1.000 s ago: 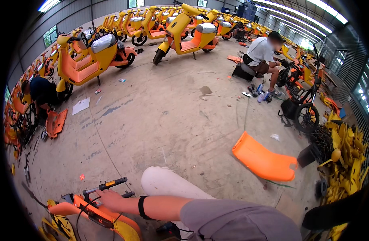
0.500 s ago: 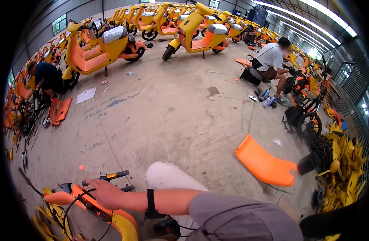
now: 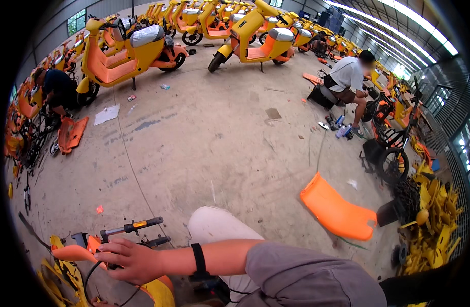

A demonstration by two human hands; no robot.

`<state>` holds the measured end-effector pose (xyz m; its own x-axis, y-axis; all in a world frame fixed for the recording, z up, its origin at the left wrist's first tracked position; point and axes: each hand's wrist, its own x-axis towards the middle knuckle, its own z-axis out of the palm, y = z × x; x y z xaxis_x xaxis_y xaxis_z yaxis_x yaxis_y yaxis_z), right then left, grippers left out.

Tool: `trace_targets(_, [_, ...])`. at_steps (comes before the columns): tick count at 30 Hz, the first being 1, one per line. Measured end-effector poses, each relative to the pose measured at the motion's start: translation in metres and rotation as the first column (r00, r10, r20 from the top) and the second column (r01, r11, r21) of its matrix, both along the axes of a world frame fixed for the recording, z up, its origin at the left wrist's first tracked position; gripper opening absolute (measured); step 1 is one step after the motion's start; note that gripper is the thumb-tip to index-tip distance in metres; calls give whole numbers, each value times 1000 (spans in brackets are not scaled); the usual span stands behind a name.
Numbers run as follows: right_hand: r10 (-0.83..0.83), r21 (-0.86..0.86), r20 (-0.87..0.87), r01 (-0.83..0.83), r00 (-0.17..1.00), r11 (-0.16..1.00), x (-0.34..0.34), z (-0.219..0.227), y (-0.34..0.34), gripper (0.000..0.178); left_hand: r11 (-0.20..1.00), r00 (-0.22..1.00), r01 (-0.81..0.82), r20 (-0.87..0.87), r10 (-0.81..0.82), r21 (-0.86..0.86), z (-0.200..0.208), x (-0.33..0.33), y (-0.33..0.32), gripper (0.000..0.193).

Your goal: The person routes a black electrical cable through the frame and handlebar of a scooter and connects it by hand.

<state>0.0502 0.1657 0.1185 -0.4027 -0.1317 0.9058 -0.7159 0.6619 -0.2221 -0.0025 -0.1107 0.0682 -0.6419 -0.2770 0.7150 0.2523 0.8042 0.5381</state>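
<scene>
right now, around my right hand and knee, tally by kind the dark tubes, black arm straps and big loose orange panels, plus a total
Dark tubes, near the right hand: 2
Black arm straps: 1
Big loose orange panels, on the floor: 1
Total: 4
</scene>
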Motion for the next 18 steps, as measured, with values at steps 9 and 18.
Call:
trace_targets(9, [-17, -61, 385, 44, 923, 997, -8, -7, 5, 79, 990, 988, -36, -152, 16, -134, -15, -21, -4, 26])
trace_targets(18, [-61, -20, 444, 78, 894, 997, -5, -3, 1, 82, 967, 960, -14, -274, -58, -255, 12, -2, 9, 34])
